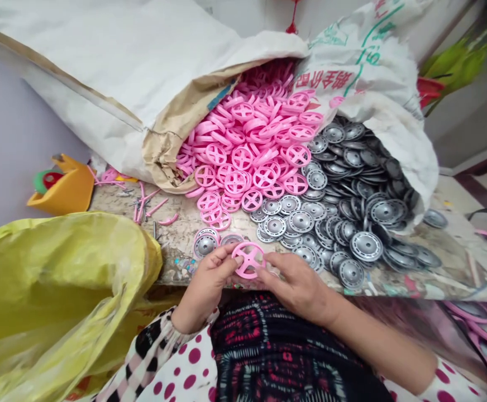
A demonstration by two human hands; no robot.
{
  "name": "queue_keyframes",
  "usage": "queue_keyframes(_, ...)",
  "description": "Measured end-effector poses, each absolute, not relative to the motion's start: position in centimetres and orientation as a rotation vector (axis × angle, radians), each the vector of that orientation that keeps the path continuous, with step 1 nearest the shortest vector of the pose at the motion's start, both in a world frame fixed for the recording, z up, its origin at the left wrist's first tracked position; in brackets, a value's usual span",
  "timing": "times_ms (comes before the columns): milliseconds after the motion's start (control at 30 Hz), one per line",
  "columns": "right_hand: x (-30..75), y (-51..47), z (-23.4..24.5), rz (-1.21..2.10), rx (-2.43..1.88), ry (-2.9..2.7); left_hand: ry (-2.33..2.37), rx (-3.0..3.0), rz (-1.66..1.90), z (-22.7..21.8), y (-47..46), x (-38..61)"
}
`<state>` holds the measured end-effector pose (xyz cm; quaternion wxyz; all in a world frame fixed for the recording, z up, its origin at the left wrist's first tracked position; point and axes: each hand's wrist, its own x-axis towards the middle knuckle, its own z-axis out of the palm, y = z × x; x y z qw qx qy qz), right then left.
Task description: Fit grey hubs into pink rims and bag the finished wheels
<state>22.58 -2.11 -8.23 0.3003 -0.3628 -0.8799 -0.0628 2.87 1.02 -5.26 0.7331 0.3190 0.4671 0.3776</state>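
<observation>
The left hand [204, 282] and right hand [296, 285] pinch a pink wheel [248, 260] by its rim, fingers curled, just above the table [440, 273] edge. Open sacks [80, 84] spill more pink wheels [247, 139] and grey hubs [367, 247] just ahead, within easy reach.

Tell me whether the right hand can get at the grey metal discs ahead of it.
Probably yes: the right hand lies just short of the nearest grey metal discs, nothing between them. But its fingers are on the pink plastic wheel, which it may need to release.
</observation>
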Motion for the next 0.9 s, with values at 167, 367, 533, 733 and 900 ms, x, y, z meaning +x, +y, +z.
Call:
queue_keyframes(167,27.6,-3.5,-10.3,-0.051,-1.606,-2.081,0.993,0.623,0.622,-6.4,0.1,4.4)
queue_keyframes(367,28.6,-3.0,-11.8,-0.058,-1.816,-2.14,1.007,0.489,0.411,-7.2,-0.1,6.8)
queue_keyframes(533,28.4,-2.5,-11.6,0.06,-1.687,-2.109,1.042,0.475,0.392,-7.0,-0.1,7.8)
queue_keyframes(733,29.2,-2.4,-10.8,0.349,-1.587,-1.712,1.003,0.435,0.417,-6.9,-0.3,8.1)
queue_keyframes(900,29.1,-2.2,-10.5,0.379,-1.618,-1.6,1.019,0.431,0.424,-7.0,-0.3,8.4)
